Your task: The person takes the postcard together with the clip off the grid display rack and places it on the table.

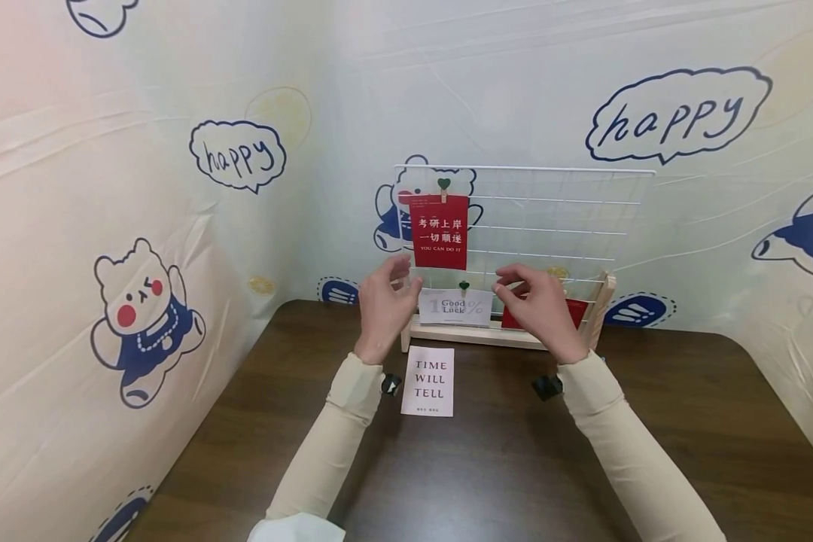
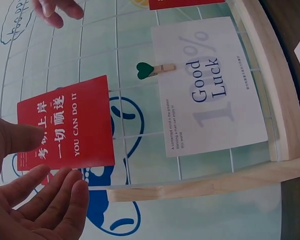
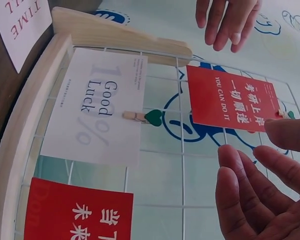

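Presently on the bench (image 1: 515,467): one white wire grid panel (image 1: 569,218) standing upright in a pale wooden base (image 1: 474,335), at the far edge near the patterned wall covering.

Item, red card (image 1: 439,231) with white characters and the line "YOU CAN DO IT", hung on the upper left of the grid by a small wooden peg with a green heart (image 1: 443,184).

Item, white card (image 1: 455,306) reading "Good Luck", pegged lower on the grid by a second green-heart peg (image 1: 464,287); it sits below the red card and just above the base.

Item, second red card (image 1: 572,310) with white characters, low on the grid to the right of the white card, largely hidden behind the right hand in the head view.

Item, white card (image 1: 428,381) reading "TIME WILL TELL", lying flat on the bench just in front of the base, between the two forearms.

Left hand (image 1: 382,305): raised before the left edge of the grid, near the red card; grip released, fingers relaxed, holding nothing.

Right hand (image 1: 542,309): raised before the lower right of the grid, in front of the second red card; grip released, fingers loosely bent, holding nothing.

Both arms wear cream sleeves (image 1: 339,429).
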